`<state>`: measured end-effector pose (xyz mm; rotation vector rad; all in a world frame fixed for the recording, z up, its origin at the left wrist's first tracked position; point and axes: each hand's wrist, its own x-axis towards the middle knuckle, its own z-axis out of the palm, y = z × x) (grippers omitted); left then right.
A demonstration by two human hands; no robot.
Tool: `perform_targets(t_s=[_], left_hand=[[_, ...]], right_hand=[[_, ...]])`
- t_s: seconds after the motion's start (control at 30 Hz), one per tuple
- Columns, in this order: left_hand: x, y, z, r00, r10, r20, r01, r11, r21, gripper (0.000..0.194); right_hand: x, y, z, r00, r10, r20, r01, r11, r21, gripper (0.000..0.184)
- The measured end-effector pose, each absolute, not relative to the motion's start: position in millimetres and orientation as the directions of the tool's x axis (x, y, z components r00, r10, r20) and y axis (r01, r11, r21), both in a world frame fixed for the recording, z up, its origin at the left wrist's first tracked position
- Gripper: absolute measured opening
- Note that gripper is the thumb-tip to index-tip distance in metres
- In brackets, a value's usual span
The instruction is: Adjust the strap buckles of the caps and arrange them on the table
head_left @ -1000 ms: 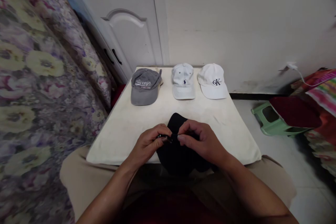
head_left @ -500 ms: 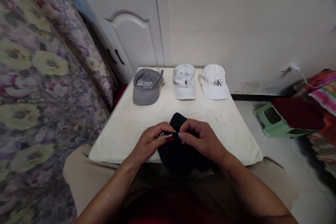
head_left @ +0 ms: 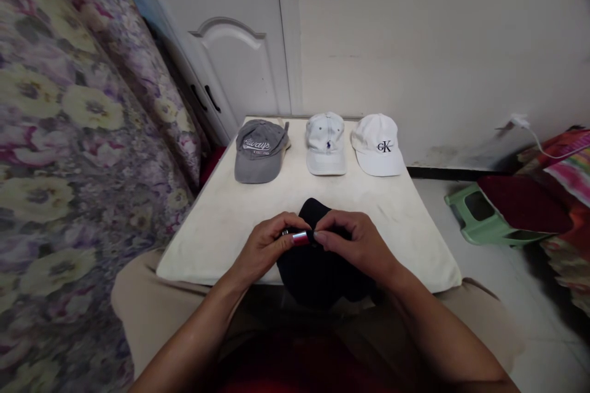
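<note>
A black cap (head_left: 308,282) lies at the near edge of the table, partly over my lap, with its back strap drawn up between my hands. My left hand (head_left: 268,242) pinches a shiny metal buckle (head_left: 300,237) on that strap between thumb and fingers; it gleams silver and reddish. Close beside it, my right hand (head_left: 348,236) is closed in a pinch on the dark strap just right of the buckle. My fingertips hide part of the strap. Farther back stand a grey cap (head_left: 260,153), a pale blue cap (head_left: 326,144) and a white cap (head_left: 377,144) in a row.
A cream cloth covers the small table (head_left: 221,227). Behind it are a wall and a white cabinet (head_left: 235,55). A floral curtain (head_left: 69,166) hangs at the left. On the right floor sits a green stool (head_left: 479,215) with a dark red top.
The buckle has turned slightly and shows more silver. Both hands stay almost in place on the strap. The whole view has shifted a little.
</note>
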<state>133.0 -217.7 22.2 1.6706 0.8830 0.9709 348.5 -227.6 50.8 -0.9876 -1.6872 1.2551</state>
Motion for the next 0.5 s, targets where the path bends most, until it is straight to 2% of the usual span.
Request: perform_targets(t_s=[0.5], left_hand=[[135.2, -219.1, 26.2, 0.385, 0.906, 0.174, 0.138, -0.243, 0.96, 0.015]], right_hand=[[349.1, -221.8, 45.8, -0.425, 0.904, 0.049, -0.009, 0.05, -0.999, 0.011]])
